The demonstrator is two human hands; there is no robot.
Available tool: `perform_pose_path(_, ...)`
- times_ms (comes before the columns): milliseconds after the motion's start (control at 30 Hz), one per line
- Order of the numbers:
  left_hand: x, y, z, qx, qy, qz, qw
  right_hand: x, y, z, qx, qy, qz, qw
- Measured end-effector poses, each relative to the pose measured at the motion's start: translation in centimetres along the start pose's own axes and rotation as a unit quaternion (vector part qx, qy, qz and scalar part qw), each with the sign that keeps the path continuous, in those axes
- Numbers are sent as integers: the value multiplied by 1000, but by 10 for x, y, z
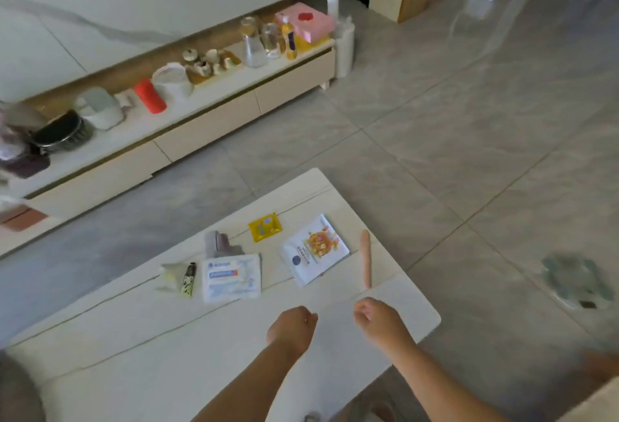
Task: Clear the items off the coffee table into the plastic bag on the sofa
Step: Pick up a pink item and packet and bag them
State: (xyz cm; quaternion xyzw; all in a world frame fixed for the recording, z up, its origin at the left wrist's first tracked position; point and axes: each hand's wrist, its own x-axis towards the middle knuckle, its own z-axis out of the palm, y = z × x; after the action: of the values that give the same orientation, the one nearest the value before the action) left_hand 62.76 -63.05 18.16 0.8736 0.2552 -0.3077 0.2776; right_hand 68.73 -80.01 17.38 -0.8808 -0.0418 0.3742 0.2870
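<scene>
The left hand [292,325] and the right hand [380,318] hover side by side over the near part of the coffee table [140,364], both with fingers curled loosely inward and nothing held in either.

Taking the white food pouch [315,250] with the pictured dish as the landmark: it lies flat on the table just beyond the hands. To its right, near the table's edge, lies a slim pinkish stick [365,258], apart from the pouch. To the pouch's left lies a white sachet [231,277] with blue print, and further left a small dark tube [188,279] touching a crumpled whitish wrapper [169,277]. Beyond the sachet, up and left of the pouch, sits a greyish folded thing [219,243]. Just beyond the pouch's far left corner lies a yellow packet [265,227].

Far beyond the pouch, across the tiled floor [469,140], a low cabinet [201,120] carries jars, cups and a pink box [305,21].

The plastic bag and sofa are not in view.
</scene>
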Motion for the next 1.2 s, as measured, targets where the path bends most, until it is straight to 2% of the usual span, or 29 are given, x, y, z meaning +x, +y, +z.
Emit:
perform_pose_path(200,49,-23,17,-42,2,-40,998,60,-2,9,-57,-4,3,998)
perform_pose_path(333,103,-28,55,-64,-7,-46,997,118,29,12,-76,3,37,996)
perform_pose_path(500,178,-38,106,-22,-23,-76,997,200,72,26,-114,21,62,991)
perform_pose_path(667,223,-56,149,-22,-23,-139,990,269,98,52,-99,60,90,989)
perform_pose_path(767,240,-70,175,-49,-29,-183,981,296,106,67,-86,99,74,989)
perform_pose_path(900,251,-77,204,-93,-30,-182,978,322,113,75,-110,144,105,978)
perform_pose_path(1067,255,-70,202,-87,-25,-199,976,340,116,82,-32,188,104,976)
perform_pose_path(1200,252,-78,197,-90,-51,-187,977,319,111,94,38,122,152,980)
